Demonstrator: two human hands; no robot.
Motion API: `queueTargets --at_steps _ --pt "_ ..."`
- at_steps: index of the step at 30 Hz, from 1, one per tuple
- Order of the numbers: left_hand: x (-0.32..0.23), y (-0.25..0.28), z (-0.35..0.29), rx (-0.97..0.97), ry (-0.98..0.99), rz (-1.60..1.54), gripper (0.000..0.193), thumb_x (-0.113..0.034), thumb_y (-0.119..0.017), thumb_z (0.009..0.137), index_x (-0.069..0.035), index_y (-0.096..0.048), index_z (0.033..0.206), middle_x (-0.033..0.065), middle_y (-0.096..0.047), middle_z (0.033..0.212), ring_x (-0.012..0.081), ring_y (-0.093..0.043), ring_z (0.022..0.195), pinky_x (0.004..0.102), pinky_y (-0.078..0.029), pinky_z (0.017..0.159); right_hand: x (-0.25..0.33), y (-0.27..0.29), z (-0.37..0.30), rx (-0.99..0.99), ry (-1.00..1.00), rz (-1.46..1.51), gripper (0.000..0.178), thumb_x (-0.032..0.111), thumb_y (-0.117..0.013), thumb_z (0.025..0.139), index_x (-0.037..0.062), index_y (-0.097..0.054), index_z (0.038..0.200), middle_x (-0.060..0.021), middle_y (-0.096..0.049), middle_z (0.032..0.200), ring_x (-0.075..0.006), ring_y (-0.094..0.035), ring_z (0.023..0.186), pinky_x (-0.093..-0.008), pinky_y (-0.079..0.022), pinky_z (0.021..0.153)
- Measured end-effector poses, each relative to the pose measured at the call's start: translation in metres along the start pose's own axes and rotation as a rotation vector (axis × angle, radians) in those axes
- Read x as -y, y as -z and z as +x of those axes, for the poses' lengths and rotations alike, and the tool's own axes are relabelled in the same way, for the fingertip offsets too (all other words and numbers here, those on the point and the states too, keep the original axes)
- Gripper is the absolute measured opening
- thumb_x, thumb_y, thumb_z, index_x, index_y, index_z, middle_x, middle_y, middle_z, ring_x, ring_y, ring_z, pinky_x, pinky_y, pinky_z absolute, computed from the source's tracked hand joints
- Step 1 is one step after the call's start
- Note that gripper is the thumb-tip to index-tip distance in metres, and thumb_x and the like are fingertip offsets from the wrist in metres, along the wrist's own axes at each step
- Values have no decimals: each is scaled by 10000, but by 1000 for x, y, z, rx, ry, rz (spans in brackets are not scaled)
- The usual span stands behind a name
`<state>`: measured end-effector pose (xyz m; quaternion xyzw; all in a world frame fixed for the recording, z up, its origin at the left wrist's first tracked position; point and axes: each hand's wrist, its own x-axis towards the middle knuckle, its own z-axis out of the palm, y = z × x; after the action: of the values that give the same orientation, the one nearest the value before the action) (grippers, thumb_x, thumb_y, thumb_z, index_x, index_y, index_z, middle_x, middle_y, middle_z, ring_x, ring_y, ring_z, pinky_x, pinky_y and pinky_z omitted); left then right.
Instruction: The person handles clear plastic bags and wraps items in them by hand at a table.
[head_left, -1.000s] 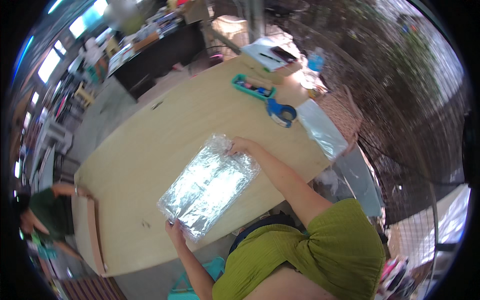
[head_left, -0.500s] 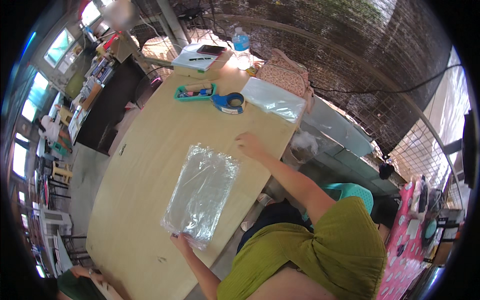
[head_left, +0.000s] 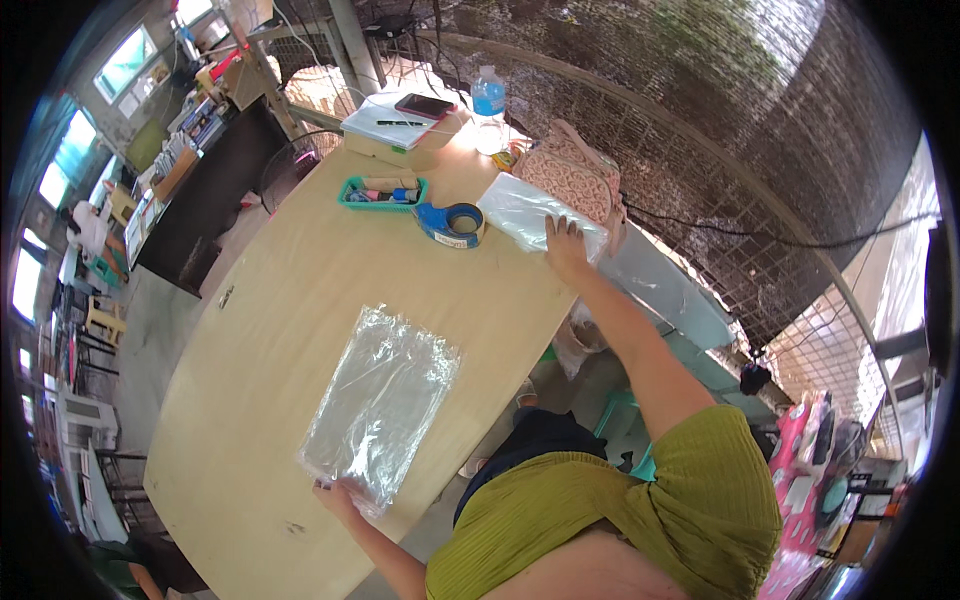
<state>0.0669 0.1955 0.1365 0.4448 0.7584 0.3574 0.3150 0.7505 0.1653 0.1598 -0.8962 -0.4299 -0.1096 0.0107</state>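
Pale tabletop (head_left: pixel 240 400): clear plastic sheet (head_left: pixel 382 405) lay lower centre, left hand (head_left: pixel 342 498) at its bottom edge, grip unclear; right hand (head_left: pixel 567 248), fingers spread, reached over folded film (head_left: pixel 512 203) upper right of centre, likely needing a pinch.

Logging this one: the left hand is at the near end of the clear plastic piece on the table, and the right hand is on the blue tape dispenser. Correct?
Not quite. The head view shows the right hand on the other clear plastic, next to the patterned bag. The left hand is as you describe.
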Motion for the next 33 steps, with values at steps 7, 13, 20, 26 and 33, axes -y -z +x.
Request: queueTargets --at_steps 7,13,20,26,33 --pt "27 11 7 -3 43 -55 559 -7 -512 699 75 -421 1245 201 -530 1123 276 -554 962 340 -470 831 -74 68 83 149 215 511 387 159 -635 725 1 -661 1078 -214 -661 1026 -318 -633 988 -414 -486 878" --pt "19 0 6 -25 48 -83 582 -34 -525 694 58 -414 1257 213 -522 1157 286 -548 1006 341 -464 859 -111 99 60 106 102 627 431 193 -652 740 8 -638 1129 -202 -664 1014 -319 -637 932 -405 -491 835" --pt "24 3 15 9 43 -78 622 -51 -540 674 61 -398 1268 236 -515 1168 314 -546 1032 367 -458 888 -3 32 -73 -1 157 181 587 193 -572 830 129 -407 1390 -235 -516 1282 -319 -534 1168 -539 -425 935" --pt "5 4 5 33 56 -5 654 -54 -549 666 63 -371 1284 249 -501 1178 331 -547 1027 372 -459 895 -24 47 -37 165 115 441 740 271 -695 773 147 -362 1423 -203 -398 1425 -403 -383 1303 -527 -355 1029" --pt "6 2 14 94 104 -42 666 -40 -546 673 61 -346 1300 254 -494 1189 342 -547 1045 386 -462 899 -110 94 102 -135 -306 423 1002 381 -845 588 90 -342 1405 -263 -389 1385 -440 -348 1312 -514 -344 1053"
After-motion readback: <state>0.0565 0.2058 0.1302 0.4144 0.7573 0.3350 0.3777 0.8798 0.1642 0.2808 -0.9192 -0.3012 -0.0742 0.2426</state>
